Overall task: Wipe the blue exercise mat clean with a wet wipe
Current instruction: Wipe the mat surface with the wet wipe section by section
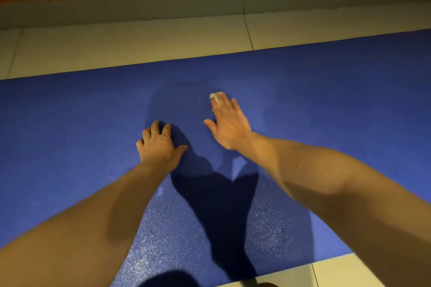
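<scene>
Blue textured exercise mat (326, 100) spread flat on pale floor tiles (116, 44). Right hand (229, 127) flat, straight fingers pressing white wet wipe (215, 95) onto mat centre. Left hand (158, 144) braced alongside, fingers curled, holding nothing.

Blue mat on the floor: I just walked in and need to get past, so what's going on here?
A person is wiping the blue exercise mat. The right hand presses a white wet wipe flat under its fingers near the mat's middle; the left hand braces on the mat with curled fingers, holding nothing.
</scene>
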{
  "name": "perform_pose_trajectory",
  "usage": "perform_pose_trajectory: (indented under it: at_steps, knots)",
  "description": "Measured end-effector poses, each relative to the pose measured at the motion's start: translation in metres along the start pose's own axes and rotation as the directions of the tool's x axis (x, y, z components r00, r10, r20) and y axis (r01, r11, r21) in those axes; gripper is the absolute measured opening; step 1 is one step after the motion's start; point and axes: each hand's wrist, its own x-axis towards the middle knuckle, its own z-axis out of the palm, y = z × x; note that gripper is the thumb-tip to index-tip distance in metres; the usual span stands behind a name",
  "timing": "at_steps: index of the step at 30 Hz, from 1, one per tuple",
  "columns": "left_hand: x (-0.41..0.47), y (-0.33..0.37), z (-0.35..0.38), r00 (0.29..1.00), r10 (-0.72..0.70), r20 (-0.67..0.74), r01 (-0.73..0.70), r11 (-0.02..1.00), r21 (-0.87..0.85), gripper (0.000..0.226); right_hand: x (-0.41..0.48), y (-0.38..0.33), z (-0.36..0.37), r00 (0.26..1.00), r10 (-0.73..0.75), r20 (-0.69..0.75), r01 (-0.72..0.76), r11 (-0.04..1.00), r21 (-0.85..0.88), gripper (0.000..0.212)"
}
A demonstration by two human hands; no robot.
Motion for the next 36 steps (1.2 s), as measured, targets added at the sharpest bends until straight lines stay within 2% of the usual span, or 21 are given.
perform_pose_trajectory:
  at_steps: [2,4,6,9,12,16,18,21,23,25,27,31,34,36]
  knots:
    - [-0.005,-0.001,0.001,1.0,0.005,0.012,-0.005,1.0,0.017,0.08,0.001,0.033,-0.009,0.983,0.182,-0.037,-0.182,0.983,0.001,0.078]
    - [-0.009,-0.002,0.001,1.0,-0.002,0.014,0.002,1.0,0.013,0.08,0.002,0.045,-0.015,0.941,0.339,0.003,-0.338,0.94,-0.054,0.079]
    - [-0.014,-0.003,0.002,1.0,-0.006,0.023,0.006,1.0,-0.003,0.081,0.004,0.03,-0.013,0.915,0.403,0.002,-0.403,0.915,-0.003,0.08]
    - [-0.019,-0.005,0.003,0.999,-0.012,0.03,0.013,1.0,-0.025,0.082,-0.004,-0.021,-0.002,0.948,0.314,-0.052,-0.311,0.948,0.061,0.079]
    - [-0.025,-0.005,0.004,0.999,-0.007,0.032,0.008,1.0,-0.024,0.083,-0.027,-0.066,0.015,0.993,0.106,0.058,-0.108,0.994,0.019,0.08]
    - [-0.035,-0.006,0.007,0.999,-0.004,0.047,0.005,1.0,-0.007,0.083,-0.036,-0.058,0.015,0.992,-0.085,0.091,0.09,0.995,-0.052,0.077]
    - [-0.04,-0.009,0.008,0.998,-0.007,0.067,0.008,1.0,-0.007,0.082,-0.031,-0.028,0.008,0.998,-0.042,0.053,0.045,0.997,-0.064,0.077]
    - [-0.046,-0.013,0.01,0.996,-0.012,0.085,0.01,1.0,0.019,0.081,-0.033,0.019,-0.003,0.981,0.194,0.018,-0.192,0.98,-0.06,0.079]
    - [-0.05,-0.014,0.011,0.996,-0.011,0.087,0.008,1.0,0.027,0.081,-0.035,0.021,-0.004,0.954,0.295,0.045,-0.292,0.954,-0.068,0.08]
    - [-0.054,-0.014,0.012,0.997,-0.01,0.081,0.008,1.0,0.022,0.081,-0.037,-0.003,-0.001,0.939,0.343,0.001,-0.343,0.939,0.037,0.081]
    - [-0.058,-0.014,0.013,0.997,-0.009,0.077,0.008,1.0,0.014,0.081,-0.046,-0.035,0.007,0.954,0.298,-0.027,-0.295,0.952,0.079,0.079]
    - [-0.065,-0.011,0.016,0.996,-0.002,0.087,0.0,1.0,0.021,0.081,-0.076,-0.081,0.027,0.994,0.065,0.083,-0.068,0.997,0.037,0.08]
    - [-0.069,-0.01,0.019,0.997,0.003,0.074,-0.005,1.0,0.031,0.081,-0.083,-0.067,0.029,0.993,-0.064,0.095,0.07,0.996,-0.057,0.077]
    - [-0.072,-0.01,0.021,0.997,0.001,0.074,-0.004,0.999,0.036,0.082,-0.083,-0.04,0.021,0.997,-0.04,0.072,0.045,0.997,-0.061,0.078]
